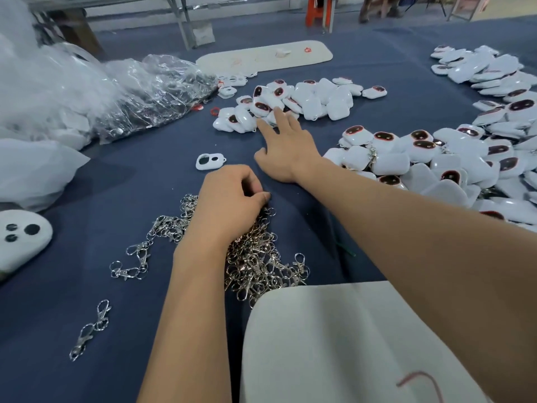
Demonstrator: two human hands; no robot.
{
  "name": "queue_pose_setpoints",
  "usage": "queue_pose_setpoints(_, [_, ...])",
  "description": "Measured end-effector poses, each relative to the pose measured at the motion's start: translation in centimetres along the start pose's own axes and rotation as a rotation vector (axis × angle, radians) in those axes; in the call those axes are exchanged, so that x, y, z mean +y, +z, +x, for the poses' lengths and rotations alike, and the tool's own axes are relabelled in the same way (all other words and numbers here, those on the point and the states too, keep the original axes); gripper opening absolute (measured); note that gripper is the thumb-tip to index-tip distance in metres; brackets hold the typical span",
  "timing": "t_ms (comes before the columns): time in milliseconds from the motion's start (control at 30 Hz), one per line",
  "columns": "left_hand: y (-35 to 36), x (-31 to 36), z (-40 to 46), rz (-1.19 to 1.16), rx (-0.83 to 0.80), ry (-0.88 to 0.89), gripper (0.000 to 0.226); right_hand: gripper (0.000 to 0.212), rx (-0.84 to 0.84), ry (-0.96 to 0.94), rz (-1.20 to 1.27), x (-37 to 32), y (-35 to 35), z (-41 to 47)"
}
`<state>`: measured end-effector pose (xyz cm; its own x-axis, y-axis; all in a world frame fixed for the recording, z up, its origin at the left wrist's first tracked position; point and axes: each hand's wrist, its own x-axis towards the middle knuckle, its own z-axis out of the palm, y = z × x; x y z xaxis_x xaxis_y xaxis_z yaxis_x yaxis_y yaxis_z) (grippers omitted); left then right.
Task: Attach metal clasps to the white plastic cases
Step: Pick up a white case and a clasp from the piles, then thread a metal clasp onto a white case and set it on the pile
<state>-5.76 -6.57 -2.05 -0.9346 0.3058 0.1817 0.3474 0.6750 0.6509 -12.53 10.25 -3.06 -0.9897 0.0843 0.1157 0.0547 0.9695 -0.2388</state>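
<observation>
A heap of silver metal clasps [255, 257] lies on the blue cloth in front of me. My left hand [229, 199] hovers over the top of that heap with fingers curled, pinching at the clasps; what it holds is hidden under the fingers. My right hand [283, 149] stretches forward with straight fingers, the fingertips touching the near edge of a pile of white plastic cases [305, 97] with dark oval windows. A larger pile of cases [436, 164] lies to the right, several with clasps on them.
A lone white case frame [209, 161] lies left of my hands. Loose clasps [90, 330] lie at front left. Clear plastic bags [130, 91] fill the back left. A pale board [334, 344] sits at the front edge, another [261, 56] at the back.
</observation>
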Motion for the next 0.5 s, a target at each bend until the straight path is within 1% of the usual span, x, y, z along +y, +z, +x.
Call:
queue_pose_setpoints(133, [0.1,0.0,0.2,0.004,0.073,-0.038,0.02,0.055,0.186,-0.002,0.0,-0.3,0.1,-1.0])
queue_pose_setpoints(200, [0.1,0.1,0.2,-0.019,0.116,-0.052,0.019,0.046,0.239,0.026,-0.035,-0.3,0.2,-1.4])
queue_pose_setpoints(233, [0.1,0.1,0.2,-0.031,0.133,-0.058,0.018,0.044,0.237,0.041,-0.046,-0.3,0.2,-1.4])
queue_pose_setpoints(333, [0.1,0.3,0.1,-0.049,0.159,-0.059,0.018,0.043,0.16,0.043,-0.105,-0.6,0.1,-1.7])
queue_pose_setpoints(400, [0.0,0.5,0.1,-0.062,0.172,-0.043,0.018,0.04,0.153,0.008,-0.125,-0.9,0.2,-2.4])
queue_pose_setpoints(500, [-0.2,0.7,0.2,-0.106,0.229,-0.03,0.016,0.037,0.158,-0.078,-0.058,-1.3,0.3,-4.9])
